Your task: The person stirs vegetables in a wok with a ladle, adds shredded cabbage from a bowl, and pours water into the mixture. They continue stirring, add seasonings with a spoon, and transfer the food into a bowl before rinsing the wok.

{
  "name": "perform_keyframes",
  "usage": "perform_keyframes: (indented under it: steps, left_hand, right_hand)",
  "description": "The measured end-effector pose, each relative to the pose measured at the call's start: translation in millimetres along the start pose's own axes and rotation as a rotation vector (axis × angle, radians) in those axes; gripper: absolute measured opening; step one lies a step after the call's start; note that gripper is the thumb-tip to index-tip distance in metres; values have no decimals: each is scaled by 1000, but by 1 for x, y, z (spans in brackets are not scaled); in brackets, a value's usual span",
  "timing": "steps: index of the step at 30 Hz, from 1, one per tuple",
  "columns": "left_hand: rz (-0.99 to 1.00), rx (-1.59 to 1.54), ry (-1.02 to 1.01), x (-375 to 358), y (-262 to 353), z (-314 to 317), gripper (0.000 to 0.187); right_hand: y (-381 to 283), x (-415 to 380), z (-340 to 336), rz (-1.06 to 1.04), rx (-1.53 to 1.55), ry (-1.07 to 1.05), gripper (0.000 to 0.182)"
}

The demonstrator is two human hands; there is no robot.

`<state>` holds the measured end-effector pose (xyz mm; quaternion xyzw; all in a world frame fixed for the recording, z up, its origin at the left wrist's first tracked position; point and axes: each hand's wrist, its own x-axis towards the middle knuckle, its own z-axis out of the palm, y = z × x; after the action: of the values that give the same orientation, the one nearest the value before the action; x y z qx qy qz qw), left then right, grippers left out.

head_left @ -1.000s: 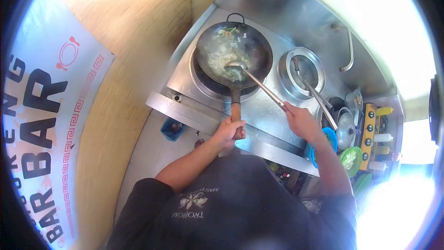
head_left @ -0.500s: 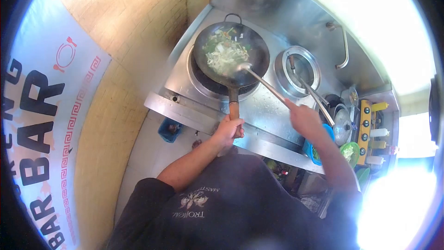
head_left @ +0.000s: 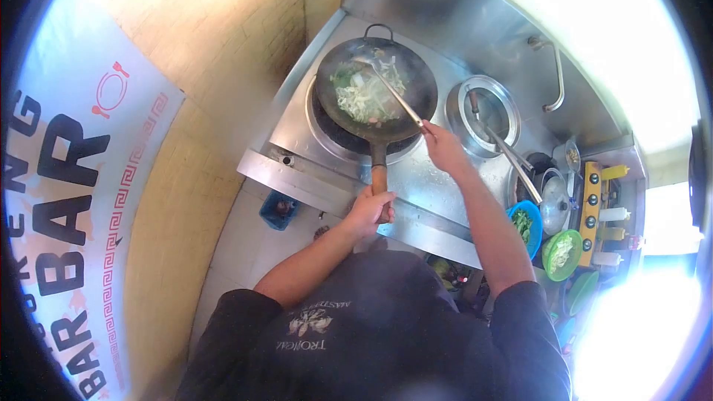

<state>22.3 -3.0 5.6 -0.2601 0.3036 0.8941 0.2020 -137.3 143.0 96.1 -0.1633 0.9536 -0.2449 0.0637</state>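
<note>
My left hand is wrapped round the wooden handle of a dark wok on the left burner. Chopped vegetables, pale shreds with green pieces, lie in the wok, and light steam hangs over them. My right hand is closed on the end of a long metal ladle. The ladle slants over the wok, its head at the far side of the food and partly hidden.
Right of the wok, a round metal ring holds resting utensils. A blue bowl of greens, a green bowl of pale shreds, a metal lid and squeeze bottles stand farther right. A blue basket sits below left.
My right hand has moved left and forward, pushing the ladle's head from the wok's near right to its far side. The blue and green bowls show more fully.
</note>
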Motion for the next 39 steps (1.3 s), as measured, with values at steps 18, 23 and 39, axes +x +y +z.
perform_keyframes:
  steps: [18,23,39]
  left_hand:
    - [-49,-39,-25,-3,2,1,23]
    - [-35,-47,-39,-1,3,2,25]
    - [-15,-14,1,-5,9,-5,23]
  right_hand:
    - [-5,-90,-89,129,61,-234,39]
    - [-24,-85,-71,50,-467,-199,37]
    - [-5,-61,-44,-16,-309,-60,35]
